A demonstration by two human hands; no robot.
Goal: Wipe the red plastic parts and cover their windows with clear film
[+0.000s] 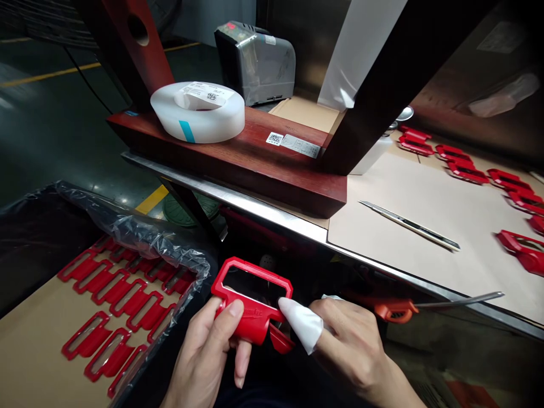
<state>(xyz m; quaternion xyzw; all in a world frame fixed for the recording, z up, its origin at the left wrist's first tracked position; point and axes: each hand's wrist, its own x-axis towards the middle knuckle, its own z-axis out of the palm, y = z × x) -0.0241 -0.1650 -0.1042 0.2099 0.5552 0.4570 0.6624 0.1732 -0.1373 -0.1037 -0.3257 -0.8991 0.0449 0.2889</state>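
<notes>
My left hand (208, 345) grips a red plastic frame part (250, 328), which has a rectangular window and a rounded lower body. Its thumb presses on the front, below the window. My right hand (352, 340) is curled, with a white cloth (304, 326) wrapped over its extended fingertip. That covered fingertip touches the right end of the red part, by the window's lower corner. Just beyond the right knuckles sits an orange-handled tool (397, 311) with a thin metal shaft; whether the hand touches it is unclear.
Left, a plastic-lined bin (34, 340) holds several similar red parts (113, 289) on cardboard. A film roll (198, 122) rests on a reddish wooden stand (255, 158). On the paper-covered bench (382, 249) lie a utility knife (410, 225) and more red parts. Behind stands a grey machine (259, 65).
</notes>
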